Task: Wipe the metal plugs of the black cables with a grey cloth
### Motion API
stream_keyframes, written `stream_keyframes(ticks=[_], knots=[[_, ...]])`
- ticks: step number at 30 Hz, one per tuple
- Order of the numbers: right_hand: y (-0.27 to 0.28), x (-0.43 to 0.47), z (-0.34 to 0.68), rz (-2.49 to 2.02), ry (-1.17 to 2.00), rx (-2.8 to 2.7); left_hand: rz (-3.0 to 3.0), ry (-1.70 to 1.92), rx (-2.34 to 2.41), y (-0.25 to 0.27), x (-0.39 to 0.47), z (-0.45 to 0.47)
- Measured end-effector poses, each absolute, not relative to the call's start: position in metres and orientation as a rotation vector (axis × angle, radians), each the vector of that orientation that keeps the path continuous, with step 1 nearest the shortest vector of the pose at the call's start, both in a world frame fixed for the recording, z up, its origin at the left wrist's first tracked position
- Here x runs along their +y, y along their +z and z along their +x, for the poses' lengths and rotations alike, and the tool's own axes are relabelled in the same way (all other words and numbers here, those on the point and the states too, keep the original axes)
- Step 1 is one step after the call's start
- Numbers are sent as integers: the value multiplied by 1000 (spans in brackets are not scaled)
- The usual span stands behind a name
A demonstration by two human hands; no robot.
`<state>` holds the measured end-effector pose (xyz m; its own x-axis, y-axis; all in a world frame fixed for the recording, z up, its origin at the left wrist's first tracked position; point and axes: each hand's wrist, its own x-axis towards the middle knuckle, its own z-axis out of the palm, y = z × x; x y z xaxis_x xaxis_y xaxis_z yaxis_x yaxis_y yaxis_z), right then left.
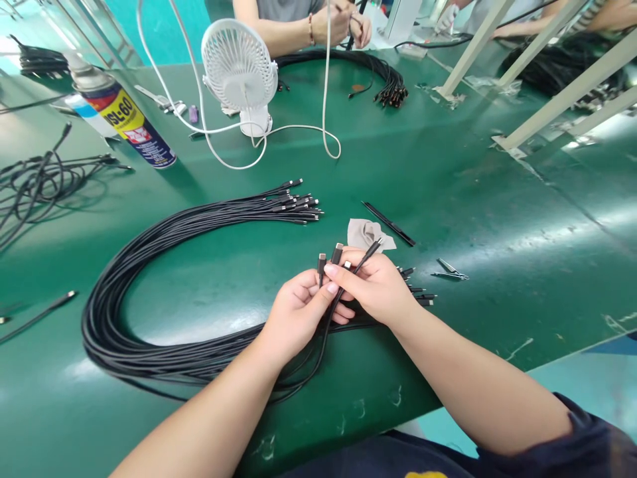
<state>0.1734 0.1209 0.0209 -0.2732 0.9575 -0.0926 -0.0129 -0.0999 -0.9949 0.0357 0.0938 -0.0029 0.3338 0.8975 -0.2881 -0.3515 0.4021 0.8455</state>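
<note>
Two hands: the left hand (293, 318) and the right hand (383, 285) meet above the near side of the green table (497, 219), thumbs close together.
Grip: both are closed on black cable ends (322, 263), pinching them between thumbs and fingers; which finger bears on which cable is partly hidden.
Held plugs: about four metal tips stick up between the hands, over the lower run of the bundle; the two leftmost point away from the person, nearly upright in view, while the rightmost slants up and to the right, its long axis running diagonally.
Cable bundle: the large black bundle (102, 302) lies as a sideways U, its bend at left; the upper run's plugs point right, and the lower run passes under the hands, with more plugs showing beyond the right wrist, also pointing right.
Single cable: one loose cable (47, 315) lies left of the bend, its plug aimed up and right.
Small tools: a metal tool (450, 271) lies right of the hands, and a thin black tool (388, 223) slants beside the grey cloth (365, 232).
Spray can: the labelled can (127, 119) leans in view at left; its contents are hidden.
Fan: a white fan (239, 66) stands beyond the bundle.
Co-worker: another person's hands (343, 25) are raised behind a second bundle (381, 73), whose ends point right.
</note>
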Motion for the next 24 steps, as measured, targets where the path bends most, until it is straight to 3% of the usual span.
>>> stream_keyframes(ticks=[12,24], knots=[[11,128,177,-1241,1439,-1434,540,890,916,1,100,35],[6,129,176,-1150,1706,-1164,528,923,968,1,101,39]])
